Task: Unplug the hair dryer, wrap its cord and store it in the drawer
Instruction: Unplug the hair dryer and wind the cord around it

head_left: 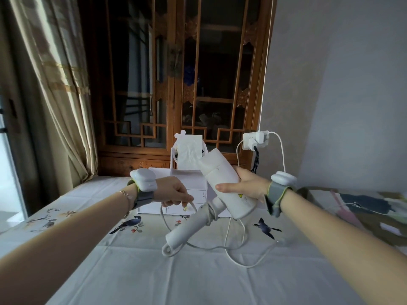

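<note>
Item 1: white hair dryer (222, 183), being held in the air above the table (132, 271), barrel tilted with its open end toward the cabinet and its handle (187, 230) slanting down toward the left.

Item 2: right hand (246, 183), gripping the dryer's barrel from the right side, thumb lying across the front of the barrel.

Item 3: left hand (174, 192), fingers closing in a pinch on the white cord (237, 245) just left of the joint between barrel and handle.

Item 4: the cord, showing several turns already sitting around the top of the handle; the rest is trailing in loose loops on the tablecloth under and to the right of the dryer.

Item 5: white drawer unit (198, 194), standing on the table behind the hands, its drawers appearing shut; a small white mirror stand (189, 153) is sitting on top.

Item 6: wall socket strip (253, 139), behind and to the right, carrying a white adapter and dark plugs.

Item 7: 2 wrist-worn white devices, 1 on each forearm.

Item 8: wooden cabinet (176, 73) with glass doors, standing behind the table; a curtain (59, 84) is hanging at left.
</note>
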Motion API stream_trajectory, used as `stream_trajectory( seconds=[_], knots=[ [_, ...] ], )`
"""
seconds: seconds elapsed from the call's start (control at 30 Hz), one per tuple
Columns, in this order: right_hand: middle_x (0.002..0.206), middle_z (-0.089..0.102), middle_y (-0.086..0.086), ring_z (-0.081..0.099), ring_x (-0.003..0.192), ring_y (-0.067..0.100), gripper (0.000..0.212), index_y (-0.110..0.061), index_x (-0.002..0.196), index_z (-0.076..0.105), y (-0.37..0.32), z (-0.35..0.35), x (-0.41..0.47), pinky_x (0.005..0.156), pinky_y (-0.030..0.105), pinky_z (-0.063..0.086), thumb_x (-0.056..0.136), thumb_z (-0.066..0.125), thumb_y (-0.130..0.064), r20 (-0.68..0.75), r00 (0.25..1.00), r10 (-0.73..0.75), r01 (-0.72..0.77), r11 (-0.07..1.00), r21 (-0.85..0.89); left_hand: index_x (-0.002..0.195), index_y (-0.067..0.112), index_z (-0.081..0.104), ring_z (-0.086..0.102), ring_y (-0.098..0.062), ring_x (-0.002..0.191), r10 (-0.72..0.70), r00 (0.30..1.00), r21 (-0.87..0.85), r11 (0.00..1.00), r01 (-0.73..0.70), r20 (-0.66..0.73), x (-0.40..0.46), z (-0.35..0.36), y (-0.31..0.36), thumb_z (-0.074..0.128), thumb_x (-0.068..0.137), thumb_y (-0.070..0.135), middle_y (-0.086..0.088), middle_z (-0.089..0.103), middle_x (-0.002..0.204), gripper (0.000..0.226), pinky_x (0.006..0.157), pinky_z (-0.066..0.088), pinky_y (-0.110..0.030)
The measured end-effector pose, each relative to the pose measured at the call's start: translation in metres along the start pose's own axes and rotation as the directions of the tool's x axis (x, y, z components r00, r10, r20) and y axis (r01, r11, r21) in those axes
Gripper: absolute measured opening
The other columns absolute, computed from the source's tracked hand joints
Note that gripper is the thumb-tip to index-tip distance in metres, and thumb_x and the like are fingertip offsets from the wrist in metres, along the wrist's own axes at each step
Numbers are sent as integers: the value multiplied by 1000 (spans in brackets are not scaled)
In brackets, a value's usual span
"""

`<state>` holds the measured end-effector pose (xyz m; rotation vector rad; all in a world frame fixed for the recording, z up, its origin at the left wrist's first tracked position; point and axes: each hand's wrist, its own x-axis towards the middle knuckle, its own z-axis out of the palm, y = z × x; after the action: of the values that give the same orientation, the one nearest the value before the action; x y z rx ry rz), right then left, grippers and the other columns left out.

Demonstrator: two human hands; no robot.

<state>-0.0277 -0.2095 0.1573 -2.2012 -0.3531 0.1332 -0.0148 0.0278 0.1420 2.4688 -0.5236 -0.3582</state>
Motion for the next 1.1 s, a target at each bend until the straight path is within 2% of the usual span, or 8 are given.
stream_trajectory(
  seconds=[0.13, 0.23, 0.43, 0.57, 0.73, 0.93, 1.0, 1.1],
  knots=[
    [125, 56, 3, 56, 113, 21, 76, -15, 133, 41, -12, 0, 1, 98, 42, 47, 73, 77, -43, -71, 993, -98, 73, 955, -289, 72, 14, 64, 36, -5, 36, -18, 1000, -22, 1000, 18, 2, -1, 5, 6, 52, 94, 26, 8, 45, 47, 27, 42, 35, -16],
    [118, 56, 0, 58, 105, 22, 74, -17, 131, 40, -20, 1, -2, 86, 37, 49, 73, 75, -47, -110, 977, -181, 111, 880, -462, 81, 13, 64, 32, -7, 35, -46, 999, -109, 993, 46, 6, -2, 10, 13, 48, 94, 18, 2, 43, 52, 22, 38, 30, -17],
    [123, 56, 4, 57, 106, 26, 80, -25, 136, 33, -19, 12, -5, 82, 38, 50, 71, 71, -53, -301, 901, -312, 124, 851, -510, 101, 10, 57, 25, -9, 37, -67, 998, -296, 953, 59, -18, -1, 11, 25, 37, 98, 16, -1, 35, 56, 21, 37, 23, -15],
    [123, 55, 4, 57, 107, 26, 80, -20, 137, 34, -21, 21, -3, 83, 36, 50, 73, 73, -48, -463, 833, -303, 128, 920, -371, 97, 9, 54, 28, -7, 33, -19, 997, -412, 911, -11, -68, -1, 8, 27, 32, 101, 20, -2, 34, 53, 24, 35, 26, -15],
    [109, 53, -3, 55, 96, 20, 73, -15, 133, 38, -27, 20, 3, 80, 29, 45, 75, 76, -39, -610, 789, -81, 115, 993, 17, 91, 4, 54, 36, -11, 40, 98, 983, -461, 873, -159, -153, -3, 9, 26, 30, 102, 15, -1, 40, 48, 28, 42, 35, -20],
    [110, 68, 5, 67, 96, 26, 94, -18, 124, 51, -18, 17, 4, 87, 52, 55, 44, 77, -59, -519, 828, 210, 132, 828, 545, 96, 3, 61, 53, -10, 48, 200, 965, -519, 814, -259, -168, 0, 21, 17, 32, 102, 17, 1, 58, 52, 32, 52, 47, -19],
    [109, 69, 6, 68, 96, 28, 87, -19, 121, 55, -16, 16, 2, 86, 53, 55, 48, 78, -59, -463, 848, 260, 98, 780, 619, 99, 2, 61, 55, -11, 50, 240, 961, -571, 774, -274, -136, 1, 26, 11, 31, 102, 18, 1, 59, 53, 34, 54, 48, -19],
    [107, 69, 9, 67, 92, 29, 55, -18, 117, 58, -9, 9, 1, 77, 44, 57, 73, 75, -47, -388, 876, 286, 70, 720, 690, 99, 3, 63, 56, -12, 55, 246, 957, -612, 738, -286, -151, 1, 27, 1, 31, 102, 18, 0, 59, 58, 36, 58, 51, -20]
  ],
)
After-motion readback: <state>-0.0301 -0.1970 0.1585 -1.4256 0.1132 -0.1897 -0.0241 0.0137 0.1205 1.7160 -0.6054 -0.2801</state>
